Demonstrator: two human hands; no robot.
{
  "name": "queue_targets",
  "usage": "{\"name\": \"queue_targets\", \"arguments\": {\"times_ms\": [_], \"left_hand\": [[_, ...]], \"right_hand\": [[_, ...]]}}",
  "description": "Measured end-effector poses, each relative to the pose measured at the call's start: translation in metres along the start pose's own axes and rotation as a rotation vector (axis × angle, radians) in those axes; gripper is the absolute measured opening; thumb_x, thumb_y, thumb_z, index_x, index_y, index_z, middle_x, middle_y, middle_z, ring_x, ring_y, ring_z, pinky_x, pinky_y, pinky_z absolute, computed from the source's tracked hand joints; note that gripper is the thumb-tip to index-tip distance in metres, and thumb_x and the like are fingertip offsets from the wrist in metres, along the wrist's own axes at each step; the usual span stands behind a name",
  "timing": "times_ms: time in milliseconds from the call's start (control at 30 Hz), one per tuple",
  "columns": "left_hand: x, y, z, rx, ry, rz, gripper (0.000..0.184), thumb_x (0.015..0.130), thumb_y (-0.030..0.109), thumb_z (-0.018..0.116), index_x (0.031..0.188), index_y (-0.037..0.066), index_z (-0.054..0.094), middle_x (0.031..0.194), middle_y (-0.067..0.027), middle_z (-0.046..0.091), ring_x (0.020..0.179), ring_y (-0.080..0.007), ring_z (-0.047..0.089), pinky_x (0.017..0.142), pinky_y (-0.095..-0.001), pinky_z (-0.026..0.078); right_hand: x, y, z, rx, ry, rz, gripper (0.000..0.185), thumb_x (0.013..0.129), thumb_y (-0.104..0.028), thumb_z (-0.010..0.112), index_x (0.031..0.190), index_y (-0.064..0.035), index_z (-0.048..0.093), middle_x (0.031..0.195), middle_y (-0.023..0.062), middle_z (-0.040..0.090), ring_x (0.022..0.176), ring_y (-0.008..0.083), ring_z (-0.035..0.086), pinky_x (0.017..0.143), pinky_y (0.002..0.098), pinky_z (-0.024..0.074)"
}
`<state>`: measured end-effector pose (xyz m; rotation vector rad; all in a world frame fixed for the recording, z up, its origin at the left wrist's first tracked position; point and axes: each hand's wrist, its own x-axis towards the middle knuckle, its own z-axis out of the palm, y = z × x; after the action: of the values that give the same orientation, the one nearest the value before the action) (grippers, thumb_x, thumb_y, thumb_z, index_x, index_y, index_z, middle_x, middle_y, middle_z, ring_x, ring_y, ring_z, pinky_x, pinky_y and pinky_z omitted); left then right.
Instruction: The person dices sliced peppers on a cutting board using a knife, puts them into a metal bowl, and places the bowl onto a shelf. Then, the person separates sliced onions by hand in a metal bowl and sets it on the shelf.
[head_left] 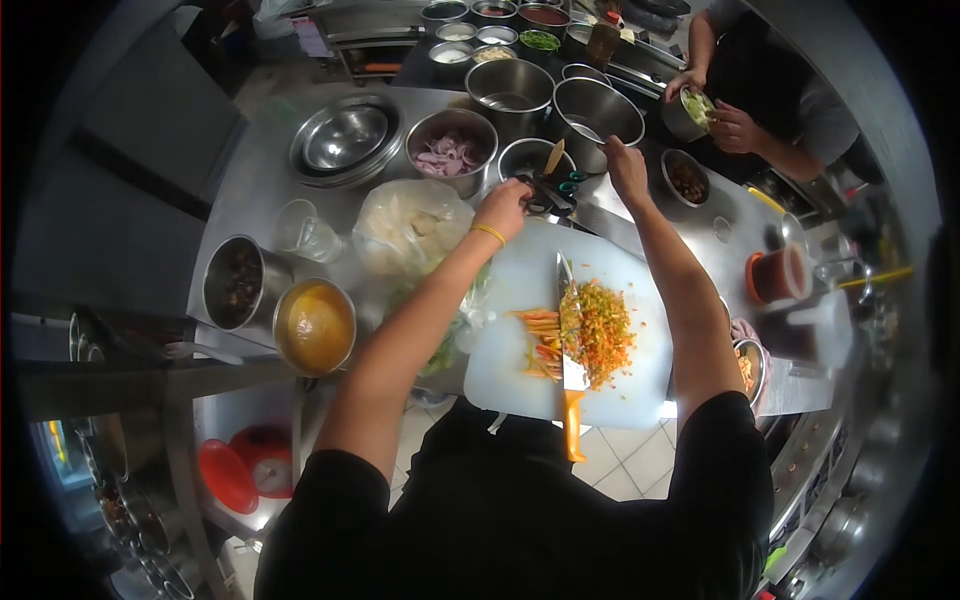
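My left hand (503,208), with a yellow band at the wrist, is closed at the dark handles with teal loops (556,194), which look like scissors. Those handles lie by a small metal pot (512,160) with a wooden-handled tool in it. What the left fingers grip is partly hidden. My right hand (627,168) is closed at the near rim of a large metal pot (600,105). Nearer me, a knife (572,375) with an orange handle rests on the white cutting board (500,385), between carrot-coloured strips (542,340) and diced orange and green vegetables (605,330).
Left of the board stand a plastic bag (410,225), a pot of sliced onions (452,150), stacked bowls (345,140) and a pot of orange liquid (315,325). Across the counter, another person's hands (735,130) hold a container of cut greens (695,108). Tubs (780,275) stand at right.
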<state>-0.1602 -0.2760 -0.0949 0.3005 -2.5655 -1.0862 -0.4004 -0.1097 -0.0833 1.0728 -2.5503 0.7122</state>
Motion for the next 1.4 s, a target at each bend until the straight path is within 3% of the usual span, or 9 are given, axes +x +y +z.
{"name": "queue_targets", "arguments": {"times_ms": [300, 367, 567, 733, 1133, 1167, 1200, 1367, 1400], "left_hand": [[-0.008, 0.009, -0.005, -0.012, -0.007, 0.001, 0.031, 0.076, -0.003, 0.064, 0.105, 0.005, 0.064, 0.113, -0.0111, 0.061, 0.106, -0.0337, 0.059, 0.089, -0.0405, 0.049], [-0.044, 0.044, -0.02, -0.006, 0.371, 0.154, 0.042, 0.074, -0.007, 0.065, 0.114, 0.003, 0.061, 0.119, -0.0144, 0.058, 0.105, -0.034, 0.06, 0.09, -0.038, 0.048], [-0.194, 0.092, -0.009, -0.327, -0.132, 0.078, 0.06, 0.074, 0.0, 0.073, 0.13, 0.008, 0.052, 0.132, -0.0159, 0.05, 0.123, -0.0341, 0.049, 0.103, -0.0359, 0.041], [-0.211, 0.089, 0.037, 0.144, -0.321, 0.063, 0.124, 0.059, 0.035, 0.089, 0.154, 0.011, 0.013, 0.157, -0.0172, 0.013, 0.146, -0.0362, 0.013, 0.111, -0.0674, 0.013], [-0.202, 0.081, 0.043, 0.252, -0.341, 0.078, 0.11, 0.065, 0.037, 0.085, 0.152, 0.012, 0.021, 0.151, -0.0108, 0.027, 0.144, -0.03, 0.021, 0.108, -0.07, 0.014], [-0.202, 0.083, 0.04, 0.177, -0.323, 0.051, 0.1, 0.07, 0.032, 0.082, 0.15, 0.011, 0.026, 0.15, -0.0124, 0.032, 0.142, -0.0299, 0.026, 0.11, -0.0666, 0.015], [-0.202, 0.086, 0.037, 0.101, -0.308, 0.024, 0.089, 0.074, 0.028, 0.079, 0.148, 0.01, 0.031, 0.148, -0.0141, 0.036, 0.14, -0.0298, 0.031, 0.111, -0.0632, 0.017], [-0.125, 0.065, 0.05, -0.026, 0.015, 0.187, 0.047, 0.079, -0.006, 0.057, 0.124, 0.009, 0.061, 0.13, -0.0103, 0.057, 0.116, -0.0295, 0.055, 0.1, -0.039, 0.043], [-0.105, 0.058, 0.058, 0.011, 0.028, 0.252, 0.047, 0.077, -0.007, 0.057, 0.121, 0.009, 0.063, 0.128, -0.0103, 0.059, 0.113, -0.0273, 0.056, 0.097, -0.036, 0.046]], "right_hand": [[-0.015, -0.004, -0.019, -0.094, -0.022, -0.027, 0.03, 0.088, -0.019, 0.064, 0.116, -0.014, 0.055, 0.086, 0.0227, 0.065, 0.083, 0.0418, 0.064, 0.068, 0.0493, 0.0491], [-0.055, -0.057, -0.071, 0.24, 0.184, 0.034, 0.051, 0.084, -0.003, 0.065, 0.131, -0.0133, 0.048, 0.094, 0.0221, 0.065, 0.085, 0.0411, 0.064, 0.073, 0.0453, 0.0515], [-0.331, -0.177, -0.156, 0.085, -0.298, 0.126, 0.073, 0.068, 0.003, 0.076, 0.134, -0.0096, 0.047, 0.117, 0.0196, 0.052, 0.107, 0.0381, 0.056, 0.082, 0.0429, 0.052], [-0.387, -0.201, -0.133, 0.088, -0.348, 0.395, 0.08, 0.067, 0.006, 0.071, 0.138, -0.0114, 0.039, 0.12, 0.0255, 0.042, 0.104, 0.0433, 0.055, 0.081, 0.0446, 0.053], [-0.364, -0.164, -0.173, 0.396, -0.294, 0.649, 0.04, 0.077, 0.004, 0.056, 0.117, -0.0014, 0.051, 0.084, 0.0149, 0.066, 0.066, 0.0211, 0.064, 0.062, 0.0324, 0.0515], [-0.365, -0.163, -0.175, 0.379, -0.275, 0.606, 0.037, 0.078, 0.003, 0.057, 0.114, -0.0016, 0.051, 0.085, 0.015, 0.066, 0.067, 0.021, 0.064, 0.061, 0.0321, 0.0511], [-0.364, -0.166, -0.177, 0.437, -0.297, 0.647, 0.035, 0.077, 0.004, 0.059, 0.111, -0.0006, 0.049, 0.089, 0.0257, 0.066, 0.082, 0.0396, 0.068, 0.074, 0.0408, 0.0527], [-0.388, -0.163, -0.176, 0.571, -0.375, 0.726, 0.037, 0.078, 0.001, 0.062, 0.112, -0.0014, 0.048, 0.081, 0.0241, 0.065, 0.074, 0.0376, 0.067, 0.068, 0.0405, 0.0516], [-0.397, -0.158, -0.172, 0.552, -0.392, 0.724, 0.037, 0.079, 0.001, 0.061, 0.114, -0.0014, 0.047, 0.082, 0.0193, 0.065, 0.066, 0.0277, 0.065, 0.061, 0.0358, 0.0516]]}}
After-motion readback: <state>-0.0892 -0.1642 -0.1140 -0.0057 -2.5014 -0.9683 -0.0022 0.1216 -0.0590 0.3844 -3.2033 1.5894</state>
